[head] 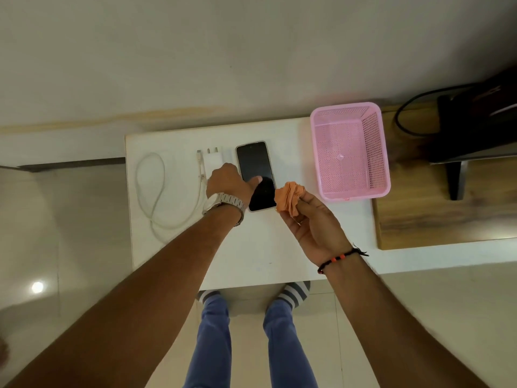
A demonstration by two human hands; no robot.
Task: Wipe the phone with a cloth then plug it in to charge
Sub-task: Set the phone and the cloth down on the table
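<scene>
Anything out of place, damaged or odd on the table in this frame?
Nothing stands out. The phone lies flat and looks intact, the charger and its cable lie beside it, the pink basket sits upright, and the right hand holds the orange cloth.

Both forearms are bare, with no sleeves showing. The left wrist wears a silver metal-link watch (223, 204); the right wrist wears a thin black thread bracelet (340, 259) (a few red-orange beads on it). Below are blue trousers (212, 345) and grey-and-white striped socks (293, 294).
</scene>
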